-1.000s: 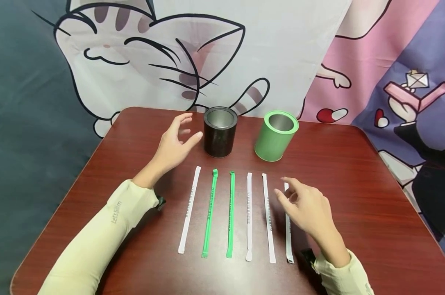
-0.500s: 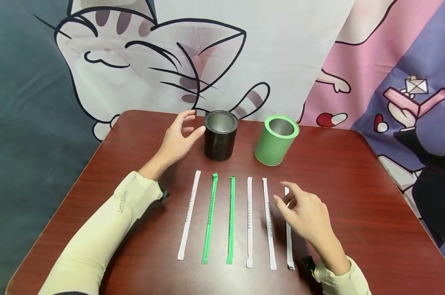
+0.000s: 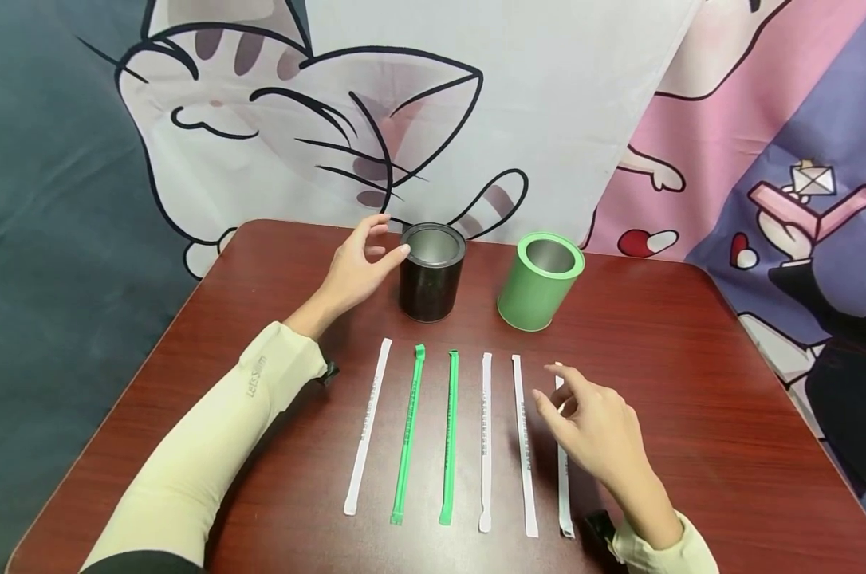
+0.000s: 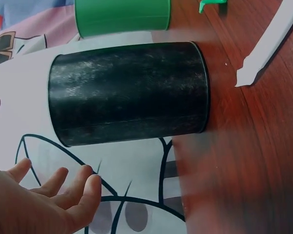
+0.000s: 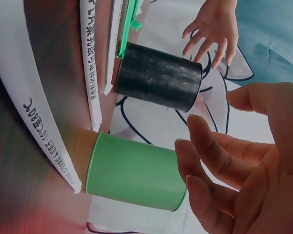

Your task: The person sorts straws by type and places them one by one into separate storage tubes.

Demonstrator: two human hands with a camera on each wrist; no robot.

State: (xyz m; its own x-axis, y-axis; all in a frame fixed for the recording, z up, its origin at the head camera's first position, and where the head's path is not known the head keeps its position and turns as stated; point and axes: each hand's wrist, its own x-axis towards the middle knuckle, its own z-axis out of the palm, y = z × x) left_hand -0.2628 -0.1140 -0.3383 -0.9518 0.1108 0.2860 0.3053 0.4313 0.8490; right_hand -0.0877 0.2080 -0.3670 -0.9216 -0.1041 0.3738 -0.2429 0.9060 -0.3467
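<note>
My left hand [image 3: 357, 269] is raised just left of the black can [image 3: 431, 293], fingers spread and relaxed. Its thumb tip comes close to the can's rim in the head view; the left wrist view has a gap between the fingers and the black can [image 4: 129, 95]. Over the rightmost white wrapped straw [image 3: 564, 494] hovers my right hand [image 3: 596, 426], loosely bent and holding nothing, hiding part of that straw. To its left lie two white wrapped straws [image 3: 525, 446], two green ones [image 3: 450, 438] and another white one [image 3: 368, 430].
Beyond the straws, a green can [image 3: 533, 299] stands upright to the right of the black one, its top uncovered. All of it rests on a reddish-brown table [image 3: 691, 383]. A cartoon-printed cloth [image 3: 562, 104] hangs behind the far edge.
My left hand has moved slightly right, toward the black can. The right hand stays over the rightmost straw. The whole head view has shifted, with the scene sitting a little lower.
</note>
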